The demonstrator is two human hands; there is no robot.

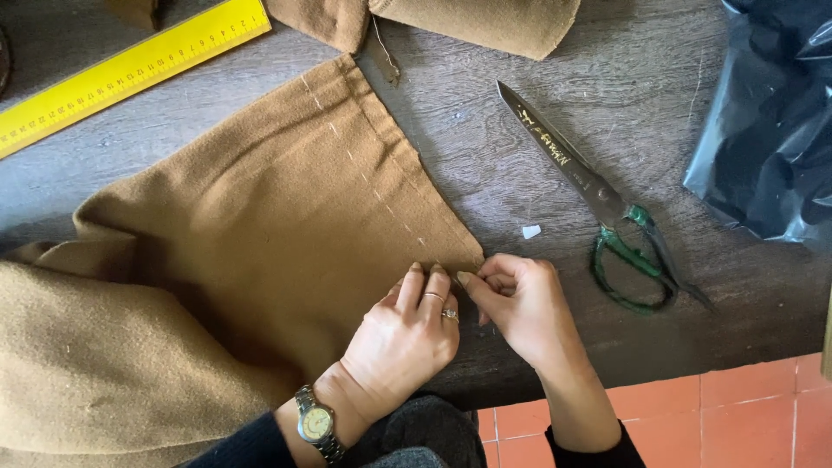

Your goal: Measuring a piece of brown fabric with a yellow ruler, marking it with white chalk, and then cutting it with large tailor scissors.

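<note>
A large piece of tan wool cloth [260,225] lies across the dark wooden table [485,156], with a dashed white chalk line running near its right edge. My left hand [403,334], with rings and a wristwatch, presses its fingertips on the cloth's near corner. Beside it, my right hand [520,303] pinches that same corner at the cloth's edge. Whether anything small sits between the fingers cannot be made out.
Large tailor's scissors [598,199] with green handles lie shut to the right of my hands. A small white chalk piece [531,231] sits by them. A yellow ruler [130,69] lies at the far left. More tan cloth [468,22] is at the back, a dark plastic bag [771,130] at right.
</note>
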